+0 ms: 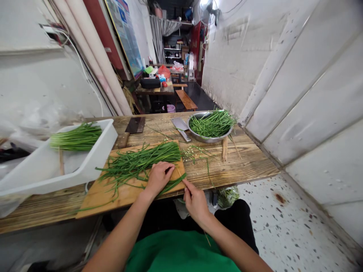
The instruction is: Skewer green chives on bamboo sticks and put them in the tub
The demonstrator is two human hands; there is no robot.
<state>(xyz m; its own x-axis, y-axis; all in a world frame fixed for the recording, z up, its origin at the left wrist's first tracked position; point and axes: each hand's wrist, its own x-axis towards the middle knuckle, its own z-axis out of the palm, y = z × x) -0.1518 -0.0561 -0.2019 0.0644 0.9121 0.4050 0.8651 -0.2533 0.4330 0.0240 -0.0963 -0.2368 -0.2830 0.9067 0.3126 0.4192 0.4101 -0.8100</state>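
Observation:
A long pile of green garlic chives (141, 158) lies across a wooden cutting board (127, 192). My left hand (160, 176) rests at the near side of the pile, its fingers closed together; whatever is between them is hidden. Close by on the right, my right hand (196, 200) grips a thin bamboo skewer (179, 173). Its upper end points up and left toward my left fingertips, and its lower end shows below the hand. A few chives (172, 185) run between the two hands at the board's right edge, touching or passing behind the skewer.
Behind stands a metal bowl (208, 139) of chives, with a cleaver (181, 126) left of it. Bamboo skewers (225, 149) lie in front. Another dark-bladed cleaver (135, 125) lies behind the board. A white tray (99, 166) holding bundled chives (76, 138) sits left. A wall borders the right.

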